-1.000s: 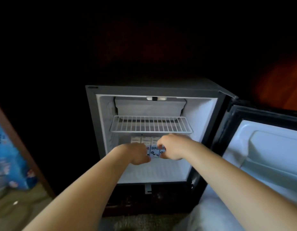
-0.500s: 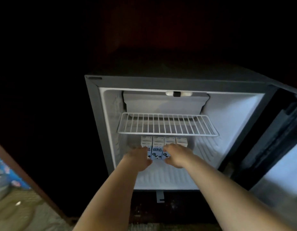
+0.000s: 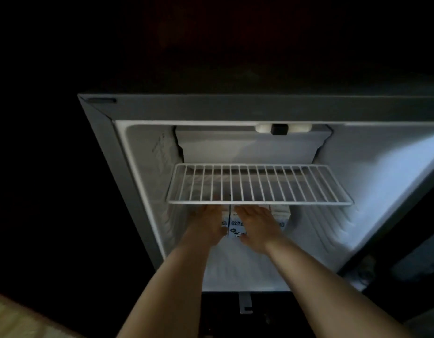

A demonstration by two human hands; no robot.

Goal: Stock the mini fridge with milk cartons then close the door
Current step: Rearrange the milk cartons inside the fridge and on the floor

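Observation:
The mini fridge (image 3: pixel 128 181) stands open, its white interior filling the view. On its floor, below the wire shelf (image 3: pixel 260 185), a row of white-and-blue milk cartons (image 3: pixel 235 226) stands side by side. Both my hands reach deep under the shelf. My left hand (image 3: pixel 207 225) lies against the left end of the row, and my right hand (image 3: pixel 257 226) lies flat over the cartons on the right, fingers stretched forward. The fingertips of both are hidden behind the shelf's front bar. Most cartons are covered by my hands.
A white freezer box (image 3: pixel 250 147) sits at the top back with a light fitting (image 3: pixel 281 129) above it. The dark door edge (image 3: pixel 406 240) shows at the far right. A metal bracket (image 3: pixel 244 303) hangs below the fridge floor. Pale carpet (image 3: pixel 13 320) lies at bottom left.
My head has come closer to the fridge. Both hands have pushed further back under the wire shelf with the cartons, and their fingers now lie straighter.

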